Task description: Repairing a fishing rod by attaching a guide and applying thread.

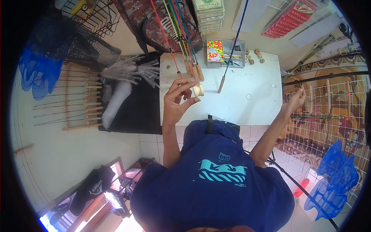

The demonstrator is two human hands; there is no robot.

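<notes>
My left hand (178, 99) holds a small pale spool (198, 91) between thumb and fingers, above the left part of the white table (262, 83). Out past the table's right edge, my right hand (295, 102) is raised with its fingertips pinched together. Whatever may be between them is too fine to see. A thin blue fishing rod (232, 48) with a brown handle rests with its butt on the table, between my hands. Just beyond the spool, several coloured rods (185, 50) lean together with their handles on the table.
A grey compartment box (234, 60) with bright beads stands at the table's back, beside small round wooden pieces (259, 58). A camouflage bag (164, 29) is behind the rods. To the right is a white wire grid (328, 116) with blue nets (338, 166); a rod rack (92, 100) hangs left.
</notes>
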